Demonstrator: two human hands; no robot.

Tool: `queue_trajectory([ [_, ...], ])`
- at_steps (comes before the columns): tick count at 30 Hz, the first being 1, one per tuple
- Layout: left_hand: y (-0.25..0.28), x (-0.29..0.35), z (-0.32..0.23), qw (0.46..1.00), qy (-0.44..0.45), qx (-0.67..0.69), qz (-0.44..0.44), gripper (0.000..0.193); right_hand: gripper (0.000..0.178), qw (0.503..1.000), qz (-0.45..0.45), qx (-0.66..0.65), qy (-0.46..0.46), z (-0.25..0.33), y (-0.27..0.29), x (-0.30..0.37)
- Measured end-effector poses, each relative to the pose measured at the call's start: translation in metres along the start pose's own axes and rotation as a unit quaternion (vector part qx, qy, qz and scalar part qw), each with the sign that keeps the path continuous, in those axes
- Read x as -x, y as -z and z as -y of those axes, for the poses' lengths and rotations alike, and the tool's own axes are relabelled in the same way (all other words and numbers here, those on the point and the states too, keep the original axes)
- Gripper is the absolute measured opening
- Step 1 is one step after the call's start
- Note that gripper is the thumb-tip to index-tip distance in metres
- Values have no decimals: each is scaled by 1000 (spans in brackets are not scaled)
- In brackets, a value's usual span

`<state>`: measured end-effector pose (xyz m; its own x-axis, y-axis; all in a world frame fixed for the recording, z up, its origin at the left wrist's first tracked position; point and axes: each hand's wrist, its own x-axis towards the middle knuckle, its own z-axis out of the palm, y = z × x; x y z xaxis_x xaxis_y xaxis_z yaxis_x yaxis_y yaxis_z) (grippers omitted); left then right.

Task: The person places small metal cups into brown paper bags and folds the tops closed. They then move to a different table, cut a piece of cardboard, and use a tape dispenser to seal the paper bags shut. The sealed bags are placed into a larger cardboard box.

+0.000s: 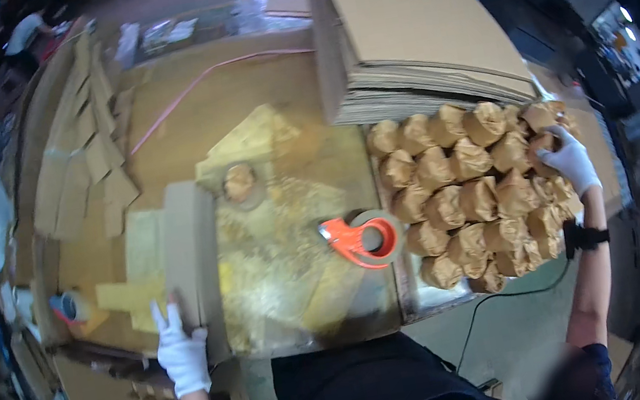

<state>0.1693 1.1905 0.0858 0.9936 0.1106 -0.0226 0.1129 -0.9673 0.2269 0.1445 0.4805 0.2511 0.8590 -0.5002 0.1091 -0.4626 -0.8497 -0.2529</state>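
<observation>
the right hand (572,160) at three o'clock rests open on a brown paper bundle (543,141) among many bundles. the left hand (181,356) at seven o'clock lies flat on a cardboard piece (192,245), gripping nothing. packing looks barely started.

Crinkled matt brown paper bundles (470,193), glossy orange plastic tape dispenser (360,240), white cloth gloves

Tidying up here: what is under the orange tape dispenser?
The orange tape dispenser lies on a clear plastic sheet spread over the brown table. What is directly beneath the dispenser is covered.
</observation>
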Motion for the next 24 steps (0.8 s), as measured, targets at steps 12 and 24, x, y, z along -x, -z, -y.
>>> queue_trajectory([
  [12, -119, 90, -79, 959, -259, -31, 108, 41, 51, 882, 244, -394, 82, 209, -121, 118],
  [24, -57, 57, -63, 929, -322, 160, -92, 24, 82, 763, 541, -350, 58, 327, -312, 190],
])
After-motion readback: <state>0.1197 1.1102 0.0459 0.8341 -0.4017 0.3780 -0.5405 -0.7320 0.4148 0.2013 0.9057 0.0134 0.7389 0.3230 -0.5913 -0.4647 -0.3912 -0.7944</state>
